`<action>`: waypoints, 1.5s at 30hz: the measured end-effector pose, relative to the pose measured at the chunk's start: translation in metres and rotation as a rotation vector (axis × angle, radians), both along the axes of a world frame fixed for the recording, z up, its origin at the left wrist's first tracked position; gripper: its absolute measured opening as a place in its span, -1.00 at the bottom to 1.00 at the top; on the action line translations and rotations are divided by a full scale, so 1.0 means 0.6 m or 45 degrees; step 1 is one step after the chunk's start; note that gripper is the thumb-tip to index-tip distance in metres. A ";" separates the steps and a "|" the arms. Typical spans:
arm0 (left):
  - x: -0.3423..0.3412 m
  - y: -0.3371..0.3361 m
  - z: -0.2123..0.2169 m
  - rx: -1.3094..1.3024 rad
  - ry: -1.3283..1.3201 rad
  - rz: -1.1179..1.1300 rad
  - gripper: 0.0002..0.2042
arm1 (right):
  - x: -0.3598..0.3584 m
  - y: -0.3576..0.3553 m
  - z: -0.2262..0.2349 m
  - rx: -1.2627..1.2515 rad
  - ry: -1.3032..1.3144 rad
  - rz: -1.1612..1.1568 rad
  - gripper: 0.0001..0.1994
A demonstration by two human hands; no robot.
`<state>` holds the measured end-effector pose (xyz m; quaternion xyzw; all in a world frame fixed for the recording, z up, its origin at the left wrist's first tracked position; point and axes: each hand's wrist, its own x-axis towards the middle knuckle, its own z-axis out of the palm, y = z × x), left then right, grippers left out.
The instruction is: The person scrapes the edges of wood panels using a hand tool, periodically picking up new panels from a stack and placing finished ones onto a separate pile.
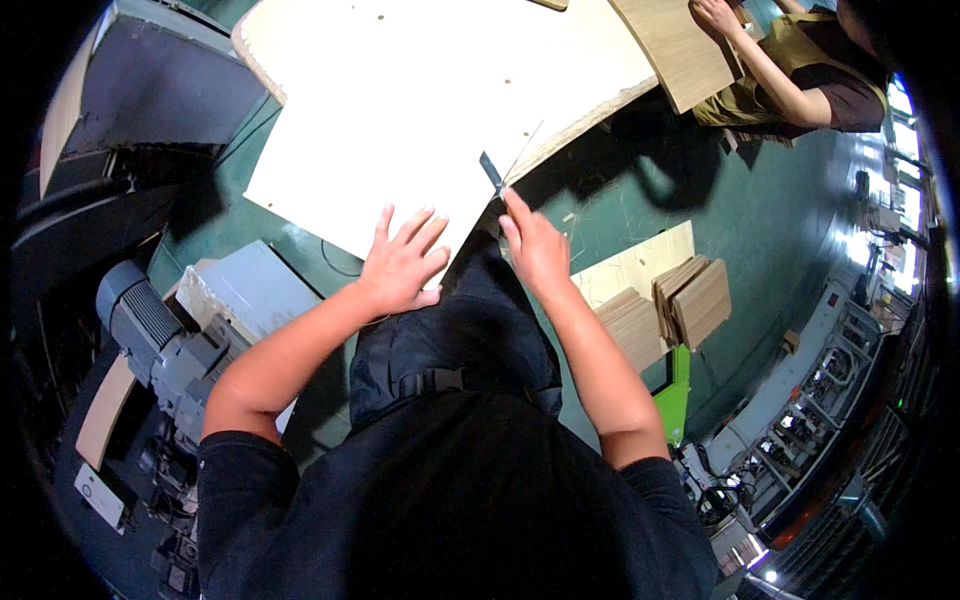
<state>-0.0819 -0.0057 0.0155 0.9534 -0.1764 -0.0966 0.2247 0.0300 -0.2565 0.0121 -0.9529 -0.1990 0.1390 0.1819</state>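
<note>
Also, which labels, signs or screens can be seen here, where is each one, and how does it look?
Label: on the wooden piece at lower left, beside the grey motor; small white rectangle with dark print.
Control panel: on the long grey machine at right; pale face with a small red button.
No screens or packages show clearly; the right edge is too blurred to tell.

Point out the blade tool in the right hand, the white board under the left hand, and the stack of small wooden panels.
blade tool (492, 173): head view, on the dark blade above the fingertips.
white board (400, 120): head view, on its bare middle.
stack of small wooden panels (700, 300): head view, on the top panel's face.
</note>
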 end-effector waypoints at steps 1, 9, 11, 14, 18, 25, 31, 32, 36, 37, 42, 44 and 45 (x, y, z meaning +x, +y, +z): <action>0.000 0.008 0.002 -0.004 0.022 -0.018 -0.42 | -0.016 -0.010 -0.002 -0.002 0.013 -0.013 -0.55; -0.030 0.069 0.006 -0.019 0.107 -0.192 -0.38 | -0.099 -0.032 0.005 0.033 0.087 -0.060 -0.54; -0.029 0.070 0.008 -0.019 0.110 -0.202 -0.38 | -0.092 -0.027 0.001 0.011 0.071 -0.068 -0.55; -0.026 0.069 0.008 -0.024 0.096 -0.203 -0.37 | -0.062 -0.026 -0.017 -0.008 0.004 -0.085 -0.54; -0.027 0.072 0.009 -0.015 0.090 -0.209 -0.37 | 0.015 -0.021 -0.011 0.021 -0.076 -0.198 -0.56; -0.026 0.118 0.013 -0.057 0.112 -0.312 -0.41 | -0.005 -0.043 -0.004 -0.018 -0.036 -0.131 -0.54; 0.013 0.111 0.040 0.061 0.133 -0.271 -0.40 | -0.052 -0.049 -0.010 0.065 0.004 -0.210 -0.52; 0.029 0.094 0.044 0.036 0.149 -0.199 -0.39 | -0.052 -0.048 -0.007 0.066 0.002 -0.208 -0.52; 0.101 0.015 0.018 0.102 0.005 0.068 -0.34 | -0.055 -0.053 -0.002 0.065 -0.023 -0.212 -0.52; 0.107 0.004 0.006 0.154 -0.021 0.103 -0.32 | -0.054 -0.052 0.000 0.067 -0.032 -0.210 -0.52; 0.113 -0.012 -0.011 0.283 -0.002 0.163 -0.26 | -0.055 -0.071 0.006 0.002 0.010 -0.201 -0.54; 0.118 -0.013 -0.005 0.297 0.038 0.144 -0.21 | -0.034 -0.081 0.002 0.001 0.020 -0.207 -0.55; 0.119 -0.014 -0.002 0.303 0.059 0.137 -0.19 | -0.026 -0.088 -0.001 0.065 -0.026 -0.173 -0.56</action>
